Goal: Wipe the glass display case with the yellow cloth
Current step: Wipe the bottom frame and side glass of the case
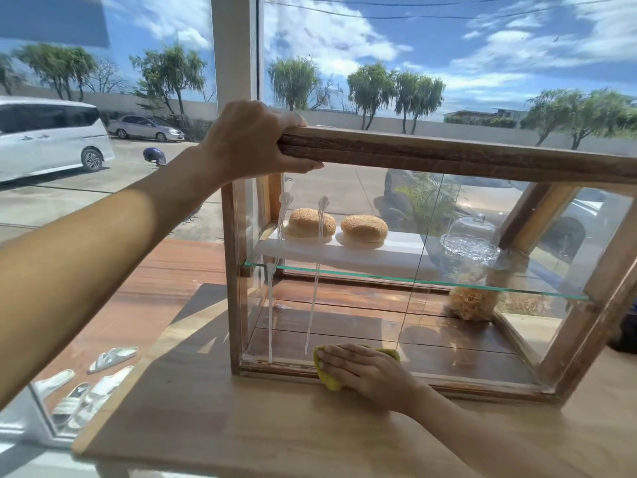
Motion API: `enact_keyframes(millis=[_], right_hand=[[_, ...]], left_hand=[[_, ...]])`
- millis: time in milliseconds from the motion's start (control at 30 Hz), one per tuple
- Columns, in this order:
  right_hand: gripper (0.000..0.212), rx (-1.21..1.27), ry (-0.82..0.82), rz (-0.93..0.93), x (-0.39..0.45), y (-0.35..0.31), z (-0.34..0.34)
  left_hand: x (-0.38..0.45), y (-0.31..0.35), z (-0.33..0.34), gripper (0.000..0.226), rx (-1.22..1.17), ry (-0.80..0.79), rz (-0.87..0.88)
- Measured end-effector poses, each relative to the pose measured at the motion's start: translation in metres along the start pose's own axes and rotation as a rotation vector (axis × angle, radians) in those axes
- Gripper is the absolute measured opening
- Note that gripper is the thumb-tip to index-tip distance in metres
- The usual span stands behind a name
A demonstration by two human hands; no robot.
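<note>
A wood-framed glass display case [448, 153] stands on a wooden table [213, 408]. My left hand [248, 143] grips the top left corner of its frame. My right hand [365, 370] presses the yellow cloth [325, 376] flat against the bottom of the front glass, near the lower frame rail. Two white foam streaks [315, 270] run down the left part of the glass. Inside, two round buns [363, 227] sit on a white board above a glass shelf [413, 281].
A glass dome on a cake stand [472, 236] and a pale spongy lump [472, 303] sit inside the case at the right. Behind it is a big window with parked cars outside. Sandals [89, 384] lie on the floor at the lower left.
</note>
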State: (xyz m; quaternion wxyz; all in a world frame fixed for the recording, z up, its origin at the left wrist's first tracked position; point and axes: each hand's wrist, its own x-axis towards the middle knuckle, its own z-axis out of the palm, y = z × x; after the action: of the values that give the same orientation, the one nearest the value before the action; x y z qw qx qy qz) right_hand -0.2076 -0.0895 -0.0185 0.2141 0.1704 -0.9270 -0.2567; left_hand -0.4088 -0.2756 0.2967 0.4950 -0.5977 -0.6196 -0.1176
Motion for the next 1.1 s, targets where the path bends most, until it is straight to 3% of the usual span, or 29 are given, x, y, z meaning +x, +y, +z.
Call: enact_keyframes(millis=[167, 333, 500, 667, 867, 1100], right_hand=[[0.034, 0.107, 0.322, 0.058, 0.017, 0.013, -0.059], [0.036, -0.072, 0.515, 0.214, 0.047, 0.076, -0.116], [0.033, -0.146, 0.454, 0.186, 0.048, 0.081, -0.101], [0.040, -0.066, 0.402, 0.231, 0.035, 0.056, -0.069], [0.047, 0.033, 0.266, 0.144, 0.007, 0.022, -0.020], [0.042, 0.128, 0.122, 0.084, -0.011, -0.005, 0.010]], left_hand=[[-0.002, -0.001, 0.000, 0.071, -0.012, 0.021, -0.014], [-0.001, 0.001, -0.001, 0.073, -0.018, 0.014, -0.011], [-0.001, 0.000, 0.001, 0.079, -0.031, 0.006, 0.005], [-0.001, -0.001, 0.003, 0.081, -0.024, 0.027, 0.009], [-0.001, -0.002, 0.006, 0.083, -0.020, 0.022, -0.002], [-0.001, -0.002, 0.007, 0.075, 0.011, 0.017, -0.024]])
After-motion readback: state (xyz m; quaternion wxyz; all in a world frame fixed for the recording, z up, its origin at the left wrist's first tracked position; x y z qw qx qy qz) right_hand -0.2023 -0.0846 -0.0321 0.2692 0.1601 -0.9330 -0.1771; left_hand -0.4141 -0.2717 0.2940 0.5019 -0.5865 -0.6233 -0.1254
